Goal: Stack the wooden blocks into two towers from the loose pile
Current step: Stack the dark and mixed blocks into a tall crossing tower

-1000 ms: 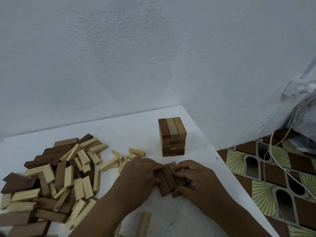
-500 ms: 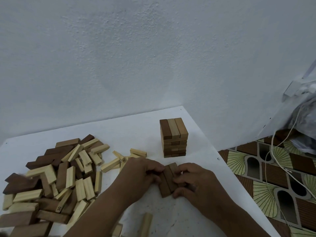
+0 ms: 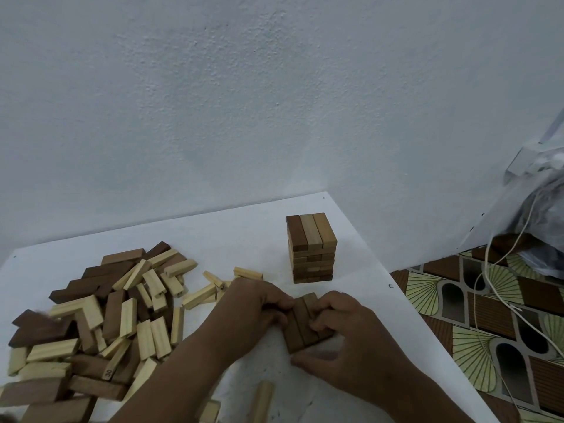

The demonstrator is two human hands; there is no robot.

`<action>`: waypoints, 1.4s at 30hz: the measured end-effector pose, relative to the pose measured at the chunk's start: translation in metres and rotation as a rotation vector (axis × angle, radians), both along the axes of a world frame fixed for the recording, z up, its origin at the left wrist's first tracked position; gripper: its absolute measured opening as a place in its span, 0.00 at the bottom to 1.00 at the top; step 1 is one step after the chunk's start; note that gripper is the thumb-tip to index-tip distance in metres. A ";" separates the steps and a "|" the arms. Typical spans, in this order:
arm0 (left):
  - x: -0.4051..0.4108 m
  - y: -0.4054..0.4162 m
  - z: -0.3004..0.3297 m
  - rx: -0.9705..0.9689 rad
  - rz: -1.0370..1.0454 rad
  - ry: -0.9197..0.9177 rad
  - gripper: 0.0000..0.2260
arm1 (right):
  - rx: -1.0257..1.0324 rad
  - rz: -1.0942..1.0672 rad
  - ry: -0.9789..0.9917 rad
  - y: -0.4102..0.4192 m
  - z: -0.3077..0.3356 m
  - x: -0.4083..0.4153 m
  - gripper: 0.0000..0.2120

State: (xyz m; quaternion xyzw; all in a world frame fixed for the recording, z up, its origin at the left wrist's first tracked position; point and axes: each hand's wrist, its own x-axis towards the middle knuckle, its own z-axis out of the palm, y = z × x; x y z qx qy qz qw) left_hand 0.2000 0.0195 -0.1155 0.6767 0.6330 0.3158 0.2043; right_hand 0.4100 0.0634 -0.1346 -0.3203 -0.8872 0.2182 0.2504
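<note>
Both my hands are down on the white desk [image 3: 232, 236], closed in on a row of three dark brown wooden blocks [image 3: 302, 326] lying flat side by side. My left hand [image 3: 247, 312] curls its fingers against the left edge of the row; my right hand [image 3: 351, 340] pinches it from the other side, fingers over the right block and thumb at the near end. The row sits on the desk just in front of the finished tower of stacked brown and tan wooden blocks [image 3: 311, 248], apart from it. That tower stands upright near the desk's far right corner, three blocks across its top layer. The loose pile of pale and dark wooden blocks [image 3: 100, 319] is spread across the left half of the desk. A few pale blocks lie strayed between pile and tower. One pale wooden block [image 3: 263, 403] lies near the front edge, between my forearms. White cable [image 3: 494, 288] trails over the patterned floor [image 3: 488, 337] to the right.
</note>
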 end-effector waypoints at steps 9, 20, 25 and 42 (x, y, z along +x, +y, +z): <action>-0.002 -0.001 0.001 0.006 -0.073 0.066 0.10 | 0.089 -0.064 0.017 -0.007 0.000 -0.014 0.19; 0.005 -0.020 0.011 -0.049 -0.195 0.356 0.09 | -0.116 0.092 0.052 0.003 0.008 0.004 0.17; -0.002 -0.018 0.005 -0.060 -0.151 0.268 0.12 | -0.035 0.047 -0.020 0.006 0.008 0.014 0.18; 0.013 -0.001 0.066 0.189 0.128 -0.264 0.26 | -0.216 -0.066 0.379 0.028 0.078 0.007 0.21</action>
